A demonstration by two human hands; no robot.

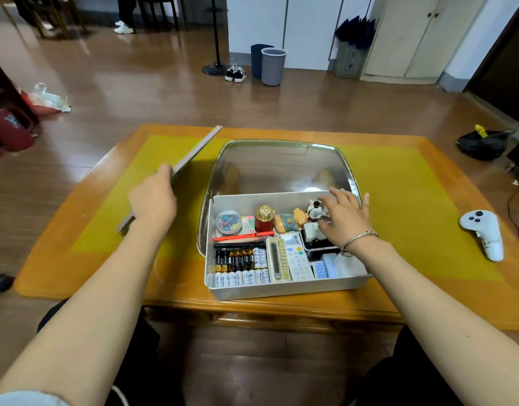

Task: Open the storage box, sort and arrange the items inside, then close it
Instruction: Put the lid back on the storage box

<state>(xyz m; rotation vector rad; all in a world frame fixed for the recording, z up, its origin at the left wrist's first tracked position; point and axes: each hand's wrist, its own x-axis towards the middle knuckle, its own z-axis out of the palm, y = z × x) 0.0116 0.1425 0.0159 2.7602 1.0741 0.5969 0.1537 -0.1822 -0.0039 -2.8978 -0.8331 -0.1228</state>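
The white storage box [281,288] stands open at the table's front, with its clear lid [281,168] tipped back behind it. Inside lie a row of batteries [237,268], two remotes [293,259], pens [240,237], a round tub of clips [228,222], a red and gold jar [264,219] and small figurines [290,222]. My left hand [152,200] grips a thin grey flat panel [198,149], tilted on edge left of the box. Over the box's right rear corner, my right hand [346,218] has its fingers spread, fingertips at a white toy.
A white game controller [484,230] lies on the yellow mat [399,200] at the right. The wooden table's front edge [281,312] is just below the box. Bins, shoes and a black bag sit on the floor beyond.
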